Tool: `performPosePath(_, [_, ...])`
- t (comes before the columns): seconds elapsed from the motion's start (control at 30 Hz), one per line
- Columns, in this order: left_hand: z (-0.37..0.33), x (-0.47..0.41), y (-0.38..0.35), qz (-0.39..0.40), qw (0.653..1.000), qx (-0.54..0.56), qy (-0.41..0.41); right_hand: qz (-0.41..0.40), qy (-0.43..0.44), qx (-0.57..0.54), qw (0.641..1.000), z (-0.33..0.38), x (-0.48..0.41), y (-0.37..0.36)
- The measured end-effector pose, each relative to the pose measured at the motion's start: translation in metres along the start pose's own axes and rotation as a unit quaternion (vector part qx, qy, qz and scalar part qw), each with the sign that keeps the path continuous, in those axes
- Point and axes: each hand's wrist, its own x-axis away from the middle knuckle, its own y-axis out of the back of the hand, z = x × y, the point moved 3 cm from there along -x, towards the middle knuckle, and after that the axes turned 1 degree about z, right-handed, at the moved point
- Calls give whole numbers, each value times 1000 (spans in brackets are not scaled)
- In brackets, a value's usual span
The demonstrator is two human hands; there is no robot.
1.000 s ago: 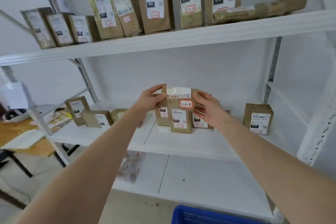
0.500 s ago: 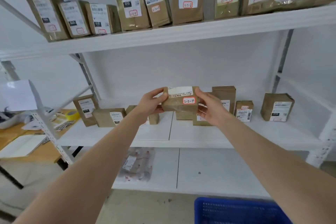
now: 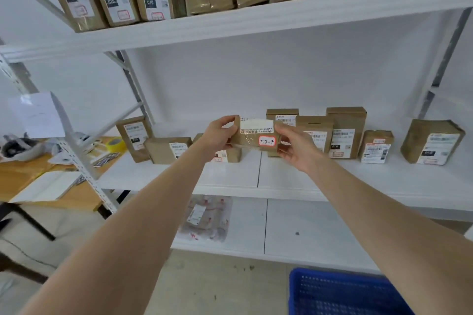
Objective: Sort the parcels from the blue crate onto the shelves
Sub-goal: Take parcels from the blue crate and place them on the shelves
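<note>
The left hand (image 3: 220, 133) pinches the nine o'clock end and the right hand (image 3: 294, 146) the three o'clock end of a small brown parcel (image 3: 256, 135), held in the air in front of the middle shelf (image 3: 230, 176); the blue crate (image 3: 340, 291) sits at five o'clock. It looks light and stiff, likely cardboard, so gripping the short ends suits it, though the glossy tape (image 3: 248, 139) may be slippery.

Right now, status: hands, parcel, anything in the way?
Hands: left hand and right hand both grip the parcel marked 3-3-4. Held at middle shelf level, not yet set down. Behind it, standing parcels crowd the shelf.
</note>
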Motion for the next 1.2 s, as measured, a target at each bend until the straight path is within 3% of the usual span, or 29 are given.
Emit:
performPosePath(0.3, [22,-41,83,-24,999,-16,19,25,-10,16,1000,-29,-56,-72])
performPosePath(0.73, [93,-156,191,62,996,-24,58,-92,-38,23,995,-93,-137,-162])
performPosePath(1.03, [120,-182,144,172,983,-28,52,-167,-48,22,985,-110,-141,-119])
performPosePath(1.2, [143,-176,86,179,981,13,73,-179,-12,107,978,-118,-136,-67])
